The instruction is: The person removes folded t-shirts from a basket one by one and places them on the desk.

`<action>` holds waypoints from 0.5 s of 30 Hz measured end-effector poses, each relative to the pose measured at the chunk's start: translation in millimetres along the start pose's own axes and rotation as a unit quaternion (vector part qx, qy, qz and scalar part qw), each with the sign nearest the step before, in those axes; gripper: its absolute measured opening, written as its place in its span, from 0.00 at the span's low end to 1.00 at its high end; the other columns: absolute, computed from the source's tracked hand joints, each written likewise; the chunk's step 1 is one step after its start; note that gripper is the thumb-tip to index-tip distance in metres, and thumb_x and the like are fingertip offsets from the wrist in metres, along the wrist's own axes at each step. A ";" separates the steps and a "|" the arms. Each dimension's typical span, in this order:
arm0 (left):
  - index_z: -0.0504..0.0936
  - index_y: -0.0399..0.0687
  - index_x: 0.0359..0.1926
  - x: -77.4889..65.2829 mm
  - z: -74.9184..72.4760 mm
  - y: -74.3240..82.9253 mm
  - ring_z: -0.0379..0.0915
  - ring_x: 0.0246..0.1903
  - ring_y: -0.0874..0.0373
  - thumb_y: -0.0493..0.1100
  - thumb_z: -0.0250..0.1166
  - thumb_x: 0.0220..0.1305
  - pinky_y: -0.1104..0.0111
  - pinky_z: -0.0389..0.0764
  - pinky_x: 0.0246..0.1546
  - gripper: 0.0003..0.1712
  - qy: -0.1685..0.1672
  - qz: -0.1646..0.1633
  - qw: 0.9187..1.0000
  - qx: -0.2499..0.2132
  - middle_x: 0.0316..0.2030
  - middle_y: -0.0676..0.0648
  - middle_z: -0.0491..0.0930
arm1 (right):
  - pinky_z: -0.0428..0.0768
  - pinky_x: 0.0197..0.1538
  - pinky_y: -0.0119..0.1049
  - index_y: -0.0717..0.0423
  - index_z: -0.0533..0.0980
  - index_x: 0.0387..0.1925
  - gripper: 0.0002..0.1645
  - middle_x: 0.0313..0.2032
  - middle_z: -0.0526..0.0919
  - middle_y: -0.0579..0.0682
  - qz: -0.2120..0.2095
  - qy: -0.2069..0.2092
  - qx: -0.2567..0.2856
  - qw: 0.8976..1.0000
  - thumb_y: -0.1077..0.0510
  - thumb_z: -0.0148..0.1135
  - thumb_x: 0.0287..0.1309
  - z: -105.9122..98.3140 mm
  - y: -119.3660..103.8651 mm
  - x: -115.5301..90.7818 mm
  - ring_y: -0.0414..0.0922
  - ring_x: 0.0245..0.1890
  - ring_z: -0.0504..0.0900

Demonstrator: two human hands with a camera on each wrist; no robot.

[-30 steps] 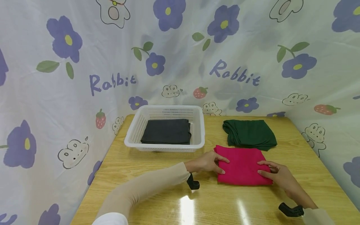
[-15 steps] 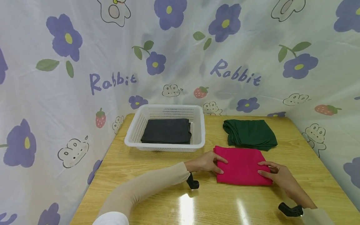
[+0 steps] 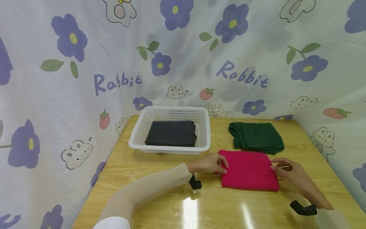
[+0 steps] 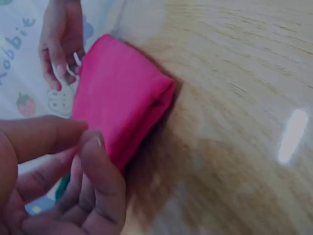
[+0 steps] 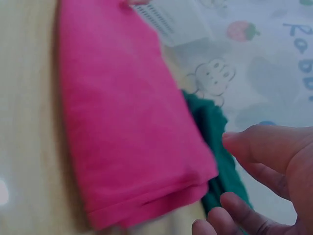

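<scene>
A folded bright pink garment lies flat on the table, its layered folds showing at the end in both wrist views. At its left edge is my left hand, fingers loosely bent. Thumb and fingertip come close together in front of the pink fabric in the left wrist view, with no fabric visible between them. Just off the garment's right edge is my right hand. Its thumb and fingers are spread apart with nothing between them.
Behind the pink garment lies a folded dark green garment. A white perforated plastic basket stands at the back left, holding a folded dark grey garment. A printed curtain hangs behind the wooden table.
My right hand has drawn off the pink garment to the right, its fingers leaving the top. My left fingers have slid back to the left edge. The garment stays nearly in place.
</scene>
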State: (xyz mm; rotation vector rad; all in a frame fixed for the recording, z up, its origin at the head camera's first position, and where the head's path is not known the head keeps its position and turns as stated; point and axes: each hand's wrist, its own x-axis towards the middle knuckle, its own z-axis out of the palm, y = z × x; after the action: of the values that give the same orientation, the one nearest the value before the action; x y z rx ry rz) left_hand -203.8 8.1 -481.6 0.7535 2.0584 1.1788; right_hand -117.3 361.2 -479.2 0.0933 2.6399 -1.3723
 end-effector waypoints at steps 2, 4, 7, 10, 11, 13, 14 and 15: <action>0.85 0.47 0.39 -3.6 -1.3 6.4 0.81 0.22 0.49 0.36 0.70 0.68 0.63 0.85 0.27 0.02 -0.008 0.013 1.000 0.010 0.25 0.44 0.83 | 0.84 0.43 0.40 0.64 0.71 0.67 0.34 0.51 0.79 0.58 -0.015 0.003 -0.003 1.000 0.45 0.63 0.73 -1.9 -5.2 2.5 0.44 0.43 0.82; 0.86 0.49 0.38 -6.3 -2.7 13.4 0.82 0.24 0.47 0.37 0.69 0.69 0.61 0.86 0.29 0.02 -0.020 0.024 0.999 0.011 0.25 0.44 0.84 | 0.83 0.44 0.40 0.63 0.71 0.68 0.34 0.53 0.79 0.58 -0.030 0.004 -0.011 0.999 0.44 0.62 0.73 -2.2 -12.0 5.5 0.45 0.45 0.81; 0.86 0.44 0.41 -9.3 -6.1 23.7 0.83 0.26 0.45 0.38 0.68 0.71 0.58 0.86 0.31 0.02 -0.040 0.036 0.999 0.003 0.25 0.44 0.84 | 0.84 0.44 0.40 0.62 0.71 0.68 0.34 0.55 0.78 0.59 -0.048 0.002 -0.011 0.999 0.44 0.62 0.73 0.5 -24.8 9.6 0.47 0.46 0.82; 0.85 0.39 0.46 -11.9 -13.8 31.1 0.84 0.31 0.39 0.39 0.66 0.72 0.51 0.87 0.36 0.08 -0.058 0.036 0.998 -0.016 0.28 0.40 0.85 | 0.85 0.45 0.41 0.63 0.72 0.67 0.32 0.55 0.78 0.60 -0.068 -0.003 0.003 0.998 0.45 0.63 0.73 5.3 -38.0 13.3 0.51 0.46 0.83; 0.85 0.39 0.47 -12.9 -17.5 33.1 0.83 0.33 0.37 0.40 0.66 0.73 0.49 0.86 0.38 0.08 -0.060 0.035 0.997 -0.023 0.30 0.38 0.85 | 0.86 0.45 0.42 0.63 0.72 0.66 0.32 0.55 0.78 0.60 -0.075 -0.005 0.009 0.997 0.46 0.63 0.72 7.2 -42.2 14.8 0.52 0.47 0.83; 0.85 0.40 0.48 -15.5 -26.5 37.0 0.81 0.38 0.33 0.40 0.66 0.73 0.46 0.85 0.41 0.09 -0.060 0.038 0.997 -0.038 0.32 0.36 0.84 | 0.86 0.45 0.42 0.63 0.72 0.65 0.31 0.55 0.79 0.60 -0.088 -0.009 0.015 0.996 0.47 0.64 0.72 11.5 -50.3 18.4 0.54 0.47 0.83; 0.86 0.42 0.48 -17.0 -31.7 38.7 0.80 0.40 0.31 0.40 0.66 0.74 0.45 0.84 0.42 0.08 -0.056 0.041 0.997 -0.044 0.33 0.37 0.84 | 0.86 0.45 0.42 0.63 0.73 0.65 0.30 0.55 0.79 0.60 -0.096 -0.011 0.016 0.995 0.47 0.64 0.72 14.0 -54.1 20.8 0.54 0.47 0.83; 0.86 0.44 0.47 -18.4 -37.2 40.2 0.79 0.41 0.30 0.41 0.65 0.74 0.45 0.84 0.42 0.07 -0.051 0.045 0.996 -0.049 0.32 0.38 0.84 | 0.86 0.46 0.43 0.62 0.73 0.65 0.30 0.55 0.79 0.61 -0.101 -0.013 0.020 0.995 0.48 0.65 0.72 16.6 -58.3 23.2 0.55 0.48 0.83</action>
State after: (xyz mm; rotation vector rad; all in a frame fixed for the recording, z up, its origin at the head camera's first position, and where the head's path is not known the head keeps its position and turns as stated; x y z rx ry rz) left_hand -214.0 -7.4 -426.8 0.8490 1.8856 1.2545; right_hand -145.9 313.5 -445.6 -0.1917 2.6609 -1.4752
